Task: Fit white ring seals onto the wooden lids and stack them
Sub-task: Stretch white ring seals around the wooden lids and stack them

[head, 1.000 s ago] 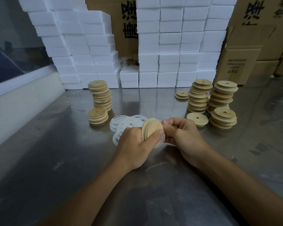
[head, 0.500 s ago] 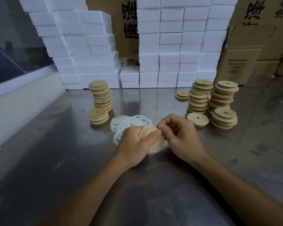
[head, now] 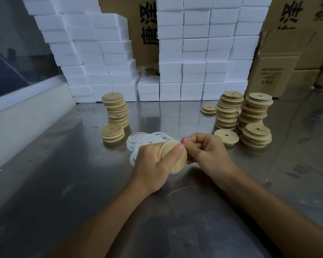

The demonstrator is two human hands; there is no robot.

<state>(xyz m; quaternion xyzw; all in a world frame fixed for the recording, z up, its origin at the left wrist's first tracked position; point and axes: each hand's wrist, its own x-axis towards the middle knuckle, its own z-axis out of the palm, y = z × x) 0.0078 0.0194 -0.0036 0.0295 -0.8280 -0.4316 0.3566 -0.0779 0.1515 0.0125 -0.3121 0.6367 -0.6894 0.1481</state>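
A round, pale wooden lid (head: 175, 158) is held on edge just below the centre of the frame, above a scuffed grey metal table (head: 63, 183). It is gripped by the left hand (head: 153, 164), whose fingers are wrapped around its left rim and whose thumb is laid across the near face. A thin white ring seal (head: 165, 148) is seen along the lid's upper left edge. The right hand (head: 205, 151) is closed in a pinch at the lid's top right edge; what lies between its fingertips cannot be made out.

Directly behind the left hand, a loose heap of translucent white ring seals (head: 144, 139) is spread flat on the table. Left of centre, a tall column of wooden lids with white seals (head: 116, 110) is stood, and a short pile of two such lids (head: 112, 133) is set just in front of it. Right of centre, two tall leaning stacks of bare wooden lids (head: 244, 108) are placed side by side, with a low pile (head: 256, 135) in front, a single lid (head: 226, 136) lying flat near the right hand, and a small pair (head: 208, 109) further back. Across the top of the frame, walls of white foam blocks (head: 194, 49) are built up against brown cardboard cartons (head: 280, 67).
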